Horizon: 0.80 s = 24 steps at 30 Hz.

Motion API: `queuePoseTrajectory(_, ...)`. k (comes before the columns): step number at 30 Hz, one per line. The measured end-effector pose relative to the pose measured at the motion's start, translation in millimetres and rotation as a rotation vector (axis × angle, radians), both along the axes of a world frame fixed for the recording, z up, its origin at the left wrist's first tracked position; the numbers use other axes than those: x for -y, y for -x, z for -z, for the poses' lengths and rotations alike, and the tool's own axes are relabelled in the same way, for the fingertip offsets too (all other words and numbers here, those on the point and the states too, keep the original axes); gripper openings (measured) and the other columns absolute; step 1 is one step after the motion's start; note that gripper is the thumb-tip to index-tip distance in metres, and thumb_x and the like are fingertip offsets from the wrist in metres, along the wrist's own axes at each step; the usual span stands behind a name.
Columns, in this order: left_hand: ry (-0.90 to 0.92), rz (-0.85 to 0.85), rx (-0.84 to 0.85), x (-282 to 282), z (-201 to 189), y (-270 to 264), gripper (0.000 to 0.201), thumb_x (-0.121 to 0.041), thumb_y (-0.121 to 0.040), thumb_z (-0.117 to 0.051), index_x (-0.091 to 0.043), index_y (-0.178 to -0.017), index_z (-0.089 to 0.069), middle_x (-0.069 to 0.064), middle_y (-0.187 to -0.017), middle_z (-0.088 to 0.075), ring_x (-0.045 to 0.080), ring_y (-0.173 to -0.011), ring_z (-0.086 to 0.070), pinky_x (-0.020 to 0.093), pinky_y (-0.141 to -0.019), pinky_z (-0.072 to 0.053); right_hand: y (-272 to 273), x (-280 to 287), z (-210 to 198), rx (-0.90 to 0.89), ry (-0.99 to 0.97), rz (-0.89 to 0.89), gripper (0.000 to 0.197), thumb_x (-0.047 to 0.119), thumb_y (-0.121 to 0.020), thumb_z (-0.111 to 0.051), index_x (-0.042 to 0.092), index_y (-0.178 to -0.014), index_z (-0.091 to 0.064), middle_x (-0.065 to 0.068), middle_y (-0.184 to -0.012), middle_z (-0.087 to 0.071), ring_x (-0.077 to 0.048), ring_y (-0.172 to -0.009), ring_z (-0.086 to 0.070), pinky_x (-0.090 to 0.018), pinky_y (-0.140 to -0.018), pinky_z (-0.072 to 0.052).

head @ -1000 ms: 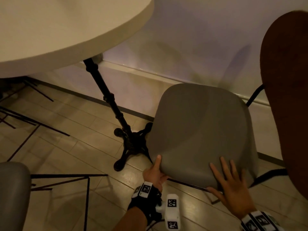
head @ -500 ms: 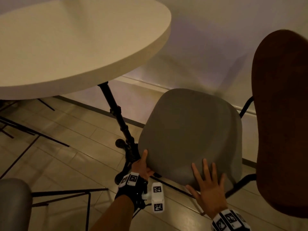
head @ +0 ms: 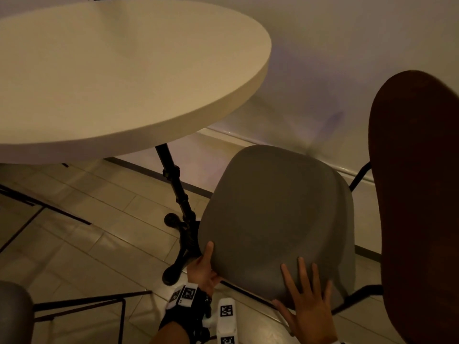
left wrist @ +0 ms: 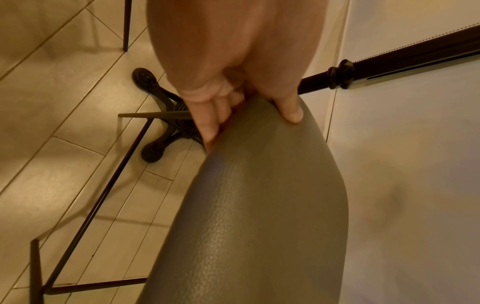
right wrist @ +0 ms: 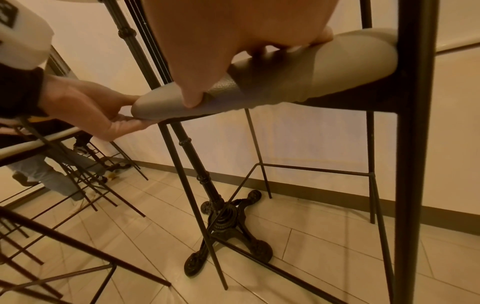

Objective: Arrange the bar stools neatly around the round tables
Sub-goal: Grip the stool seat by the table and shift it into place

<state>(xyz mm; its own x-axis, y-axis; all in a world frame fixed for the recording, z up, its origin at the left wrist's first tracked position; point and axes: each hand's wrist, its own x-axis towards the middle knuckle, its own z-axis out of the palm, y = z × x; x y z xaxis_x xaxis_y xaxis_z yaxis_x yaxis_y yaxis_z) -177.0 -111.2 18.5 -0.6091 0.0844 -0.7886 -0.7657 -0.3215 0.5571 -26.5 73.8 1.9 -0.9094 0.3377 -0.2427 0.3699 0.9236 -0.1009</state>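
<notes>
A grey padded bar stool stands beside the cream round table, its seat just off the table's rim and over the black pedestal base. My left hand grips the seat's near-left edge, thumb on top and fingers underneath, as the left wrist view shows on the grey stool seat. My right hand lies on the seat's near edge with its fingers spread straight on top. In the right wrist view the stool's thin black legs reach the floor by the pedestal.
A dark brown stool stands close on the right, almost touching the grey one. Another grey stool with black rungs is at the bottom left. A white wall with a dark skirting runs right behind. More stool legs crowd the left floor.
The grey stool has slid left toward the table's pedestal, its seat now overlapping the base. Both hands keep the same hold. More of the tabletop is in view.
</notes>
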Motion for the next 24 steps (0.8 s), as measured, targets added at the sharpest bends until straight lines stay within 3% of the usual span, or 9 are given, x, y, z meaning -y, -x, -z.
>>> queuePoseTrajectory(7, 0.060, -0.024, 0.003, 1.6, -6.2, 24.3, 0.064, -0.035, -0.086, -0.065, -0.001, -0.137, -0.046, 0.019, -0.136, -0.056, 0.036, -0.118, -0.057, 0.043, -0.088, -0.050, 23.2, 5.9, -0.1, 0.014, 0.005, -0.028, 0.074, 0.073, -0.084, -0.017, 0.028, -0.139, -0.039, -0.015, -0.148, -0.033, -0.041, -0.131, -0.026, -0.071, -0.092, -0.028)
queuePoseTrajectory(14, 0.052, -0.012, 0.014, 7.1, -5.1, 23.4, 0.064, -0.034, -0.088, -0.063, 0.000, -0.139, -0.043, 0.021, -0.138, -0.054, 0.037, -0.123, -0.054, 0.047, -0.101, -0.047, 24.1, 6.8, 1.7, -0.004, -0.008, -0.030, 0.075, 0.074, -0.083, -0.017, 0.031, -0.142, -0.034, -0.012, -0.150, -0.032, -0.039, -0.133, -0.023, -0.070, -0.095, -0.031)
queuePoseTrajectory(19, 0.051, -0.014, 0.027, 10.2, -3.4, 25.1, 0.062, -0.031, -0.088, -0.063, -0.001, -0.138, -0.043, 0.021, -0.137, -0.054, 0.034, -0.111, -0.057, 0.047, -0.096, -0.048, 23.4, 8.6, 2.8, -0.033, 0.001, -0.048, 0.075, 0.074, -0.084, -0.017, 0.030, -0.141, -0.036, -0.013, -0.149, -0.032, -0.039, -0.133, -0.023, -0.069, -0.094, -0.029)
queuePoseTrajectory(21, 0.047, -0.015, 0.021, 10.3, -1.8, 28.2, 0.063, -0.031, -0.087, -0.064, -0.001, -0.138, -0.043, 0.021, -0.138, -0.053, 0.036, -0.117, -0.056, 0.049, -0.099, -0.048, 24.7, 8.2, 3.8, -0.053, 0.008, -0.051, 0.074, 0.073, -0.084, -0.018, 0.029, -0.141, -0.036, -0.013, -0.149, -0.031, -0.039, -0.133, -0.022, -0.070, -0.095, -0.028)
queuePoseTrajectory(24, 0.046, -0.017, 0.011, 11.3, 3.9, 33.0, 0.064, -0.034, -0.085, -0.067, -0.002, -0.136, -0.046, 0.021, -0.138, -0.054, 0.040, -0.122, -0.055, 0.051, -0.094, -0.051, 28.0, 8.1, 4.5, -0.051, 0.019, -0.057, 0.075, 0.073, -0.085, -0.018, 0.028, -0.142, -0.035, -0.014, -0.150, -0.030, -0.040, -0.133, -0.021, -0.070, -0.095, -0.027)
